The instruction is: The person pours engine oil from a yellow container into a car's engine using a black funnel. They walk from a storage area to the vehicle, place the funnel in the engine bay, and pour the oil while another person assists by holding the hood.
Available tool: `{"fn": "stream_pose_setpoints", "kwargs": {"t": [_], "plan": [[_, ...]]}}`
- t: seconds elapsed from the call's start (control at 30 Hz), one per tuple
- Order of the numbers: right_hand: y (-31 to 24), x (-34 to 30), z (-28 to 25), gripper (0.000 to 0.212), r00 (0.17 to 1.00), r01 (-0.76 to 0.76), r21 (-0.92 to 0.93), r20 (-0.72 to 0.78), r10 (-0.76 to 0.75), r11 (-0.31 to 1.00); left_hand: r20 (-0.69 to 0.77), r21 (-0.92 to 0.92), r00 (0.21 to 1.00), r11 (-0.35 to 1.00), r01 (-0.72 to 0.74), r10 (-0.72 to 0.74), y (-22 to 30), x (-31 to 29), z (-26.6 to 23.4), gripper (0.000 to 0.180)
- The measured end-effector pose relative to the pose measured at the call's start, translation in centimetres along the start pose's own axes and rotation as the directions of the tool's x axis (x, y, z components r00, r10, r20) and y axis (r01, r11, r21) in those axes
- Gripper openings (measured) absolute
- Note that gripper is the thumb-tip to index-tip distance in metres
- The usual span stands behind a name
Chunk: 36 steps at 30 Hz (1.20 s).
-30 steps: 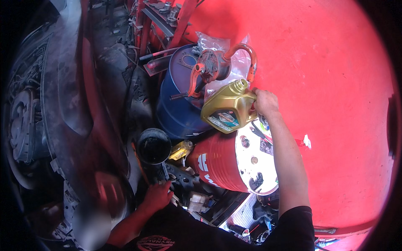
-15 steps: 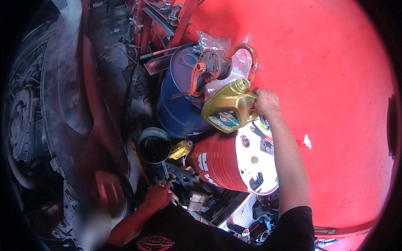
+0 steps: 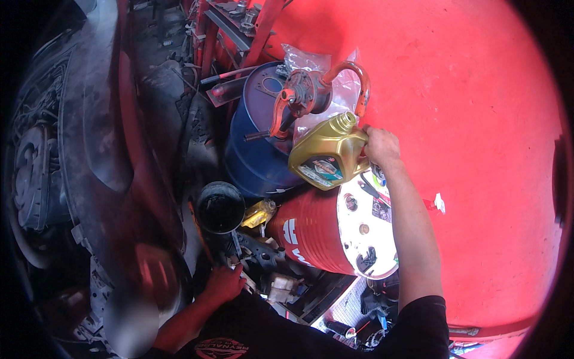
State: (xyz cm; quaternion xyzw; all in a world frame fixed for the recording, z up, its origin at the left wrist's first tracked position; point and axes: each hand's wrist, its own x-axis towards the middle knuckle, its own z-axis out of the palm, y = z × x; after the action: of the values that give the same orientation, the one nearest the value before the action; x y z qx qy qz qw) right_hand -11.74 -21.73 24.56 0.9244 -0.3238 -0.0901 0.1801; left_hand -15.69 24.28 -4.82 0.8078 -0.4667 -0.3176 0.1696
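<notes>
My right hand [image 3: 382, 145] is closed round the handle of a gold plastic oil jug [image 3: 327, 157] with a dark picture label. The jug is raised and tilted, its uncapped mouth just below the curved spout of an orange-red hand pump [image 3: 306, 94]. That pump stands on top of a blue drum [image 3: 248, 149], its crank hanging toward me. Low in front of my body, my left hand [image 3: 225, 283] has its fingers loosely bent and partly apart; I make out nothing held in it.
A red drum [image 3: 311, 230] with a white top stands beneath the jug. Left of it are a yellow bottle [image 3: 259, 213] and a black bucket [image 3: 220, 207]. A car body [image 3: 101, 131] with its engine bay exposed lines the left; a red wall [image 3: 478, 131] fills the right.
Almost nothing differs. The jug stays at the pump spout in my right hand, and my left hand has barely shifted.
</notes>
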Motion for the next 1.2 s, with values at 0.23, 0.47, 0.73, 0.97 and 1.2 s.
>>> {"fn": "stream_pose_setpoints", "kwargs": {"t": [0.23, 0.47, 0.73, 0.97, 1.2], "plan": [[-0.2, 0.1, -0.3, 0.043, 1.000, 0.013, 0.010, 0.005, -0.013, 1.000, 0.065, -0.033, 0.998, 0.999, -0.002, 0.004, 0.6, 0.6, 0.0, 0.042], [0.1, 0.3, 0.3, 0.042, 1.000, 0.018, 0.003, -0.017, -0.018, 1.000, 0.079, -0.026, 0.995, 0.998, -0.056, 0.058, 1.3, 1.9, 0.3, 0.039], [0.2, 0.7, 0.4, 0.044, 1.000, 0.007, 0.002, -0.012, -0.007, 1.000, 0.094, -0.004, 0.993, 0.997, -0.074, 0.074, 1.8, 2.4, 0.7, 0.038], [0.1, 0.5, 0.3, 0.047, 1.000, 0.005, 0.010, -0.011, -0.005, 1.000, 0.101, 0.018, 0.993, 0.997, -0.070, 0.068, 1.5, 2.3, 1.3, 0.040], [0.1, 0.1, 0.4, 0.030, 0.998, 0.028, 0.021, -0.063, -0.027, 0.999, 0.156, 0.015, 0.987, 0.999, -0.047, 0.044, 0.9, 2.0, 1.8, 0.043]]}}
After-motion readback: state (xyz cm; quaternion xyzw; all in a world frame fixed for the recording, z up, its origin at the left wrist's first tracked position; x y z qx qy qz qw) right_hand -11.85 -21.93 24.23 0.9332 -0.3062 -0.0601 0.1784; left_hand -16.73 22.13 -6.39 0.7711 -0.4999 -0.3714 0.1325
